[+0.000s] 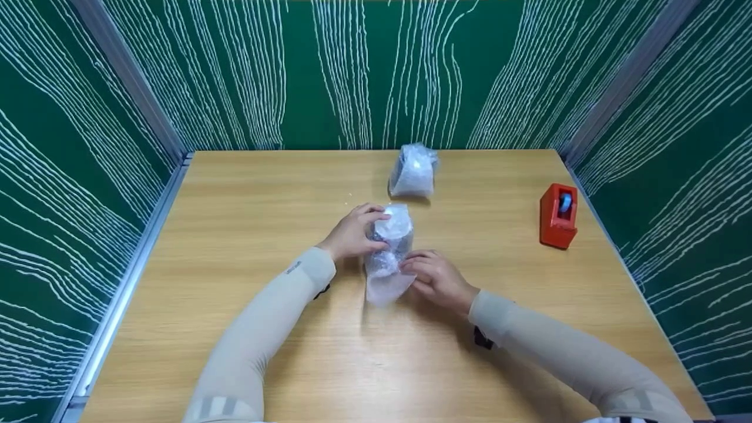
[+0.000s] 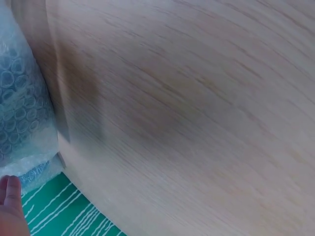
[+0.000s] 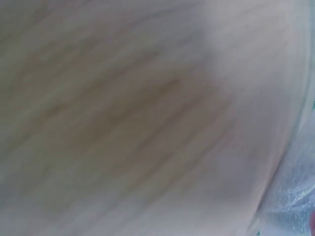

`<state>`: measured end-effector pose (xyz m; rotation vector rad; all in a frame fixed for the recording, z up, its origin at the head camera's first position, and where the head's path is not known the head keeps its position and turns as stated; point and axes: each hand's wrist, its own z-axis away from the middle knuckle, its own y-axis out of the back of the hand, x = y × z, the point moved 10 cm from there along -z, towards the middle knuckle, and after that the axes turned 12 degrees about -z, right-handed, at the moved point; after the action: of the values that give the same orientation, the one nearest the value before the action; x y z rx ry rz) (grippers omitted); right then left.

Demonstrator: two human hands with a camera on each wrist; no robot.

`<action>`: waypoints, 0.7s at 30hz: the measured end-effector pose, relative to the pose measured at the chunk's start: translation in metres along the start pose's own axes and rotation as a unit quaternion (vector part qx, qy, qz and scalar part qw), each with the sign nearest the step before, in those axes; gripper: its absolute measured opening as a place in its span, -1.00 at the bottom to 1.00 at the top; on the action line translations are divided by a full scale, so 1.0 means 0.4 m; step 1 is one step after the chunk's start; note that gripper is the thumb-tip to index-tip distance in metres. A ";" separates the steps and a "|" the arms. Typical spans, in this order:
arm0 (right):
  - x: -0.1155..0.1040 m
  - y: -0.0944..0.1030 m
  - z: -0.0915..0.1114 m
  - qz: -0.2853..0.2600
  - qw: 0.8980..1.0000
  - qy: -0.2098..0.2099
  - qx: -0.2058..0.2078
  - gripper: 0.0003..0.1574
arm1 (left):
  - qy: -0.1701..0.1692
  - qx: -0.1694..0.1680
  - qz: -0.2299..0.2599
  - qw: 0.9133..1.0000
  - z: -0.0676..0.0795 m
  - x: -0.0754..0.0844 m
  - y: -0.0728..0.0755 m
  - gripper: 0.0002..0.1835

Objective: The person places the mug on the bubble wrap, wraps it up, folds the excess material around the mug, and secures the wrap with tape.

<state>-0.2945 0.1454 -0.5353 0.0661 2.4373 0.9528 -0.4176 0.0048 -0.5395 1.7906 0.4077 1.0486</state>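
Note:
A bundle in clear bubble wrap [image 1: 392,235] lies near the middle of the table, a loose flap [image 1: 388,289] pointing toward me. What is inside cannot be made out. My left hand [image 1: 354,232] holds the bundle from its left side, thumb nearer me and fingers on the far end. In the left wrist view, fingertips [image 2: 12,196] show beside the bubble wrap [image 2: 22,105]. On the other side, my right hand [image 1: 439,278] pinches the wrap's right edge near the flap with curled fingers. The right wrist view catches only a bit of the wrap [image 3: 290,189].
Another bubble-wrapped item [image 1: 414,173] stands just beyond the bundle, near the table's back edge. A red tape dispenser [image 1: 558,216] with a blue roll sits at the right. Green walls with white lines enclose the wooden table [image 1: 252,200] at the back and sides.

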 end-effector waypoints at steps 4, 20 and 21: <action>0.023 0.028 -0.001 -0.051 0.997 -0.051 0.040 -0.64 | 0.002 -0.004 0.005 1.000 -0.002 0.002 0.001 -0.32; 0.147 0.090 -0.016 -0.191 0.942 -0.237 0.143 -0.80 | 0.038 -0.025 0.032 0.998 -0.006 -0.010 -0.005 -0.36; 0.150 0.090 -0.021 -0.196 0.941 -0.238 0.140 -0.82 | 0.037 -0.026 0.033 0.998 -0.006 -0.010 -0.005 -0.37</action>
<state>-0.3553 0.1807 -0.5336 -0.0786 2.0078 0.3547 -0.4216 0.0044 -0.5426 1.7329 0.3658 1.1634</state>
